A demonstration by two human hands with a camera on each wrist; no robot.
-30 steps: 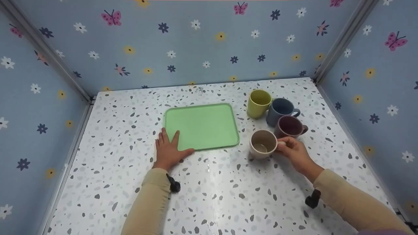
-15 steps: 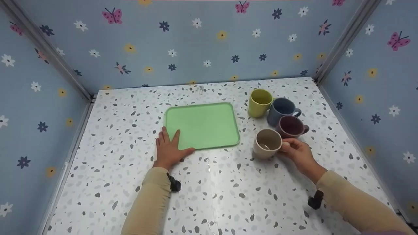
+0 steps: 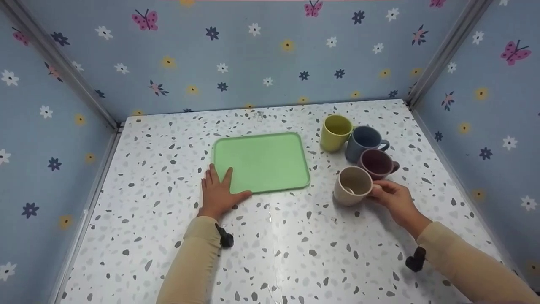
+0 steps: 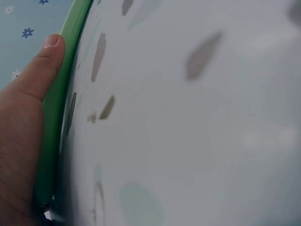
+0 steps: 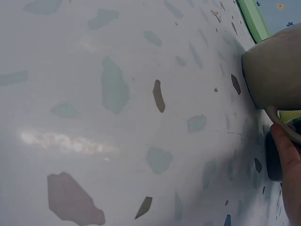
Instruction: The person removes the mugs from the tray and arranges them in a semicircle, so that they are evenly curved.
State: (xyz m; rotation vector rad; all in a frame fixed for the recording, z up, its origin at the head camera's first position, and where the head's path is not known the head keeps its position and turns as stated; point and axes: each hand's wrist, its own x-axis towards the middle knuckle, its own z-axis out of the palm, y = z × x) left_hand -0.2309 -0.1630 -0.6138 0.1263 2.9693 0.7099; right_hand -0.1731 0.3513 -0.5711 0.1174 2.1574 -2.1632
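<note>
My right hand (image 3: 395, 202) pinches the handle of a beige mug (image 3: 346, 195), which stands upright in front of a maroon mug (image 3: 376, 164). In the right wrist view, the beige mug (image 5: 273, 70) shows its side and handle, with a finger at the handle. My left hand (image 3: 219, 195) lies with fingers spread over the near left corner of a green tray (image 3: 265, 162). The left wrist view shows the thumb of the left hand (image 4: 23, 122) along the edge of the tray (image 4: 59, 108).
Behind the maroon mug stand a blue mug (image 3: 358, 148) and a yellow-green mug (image 3: 332, 139), close together. A speckled white table (image 3: 270, 253) lies under everything. Patterned blue panels (image 3: 253, 50) rise at the back and both sides.
My right hand has moved the beige mug to the right, towards the front of the maroon mug. The left hand and the tray have stayed in place.
</note>
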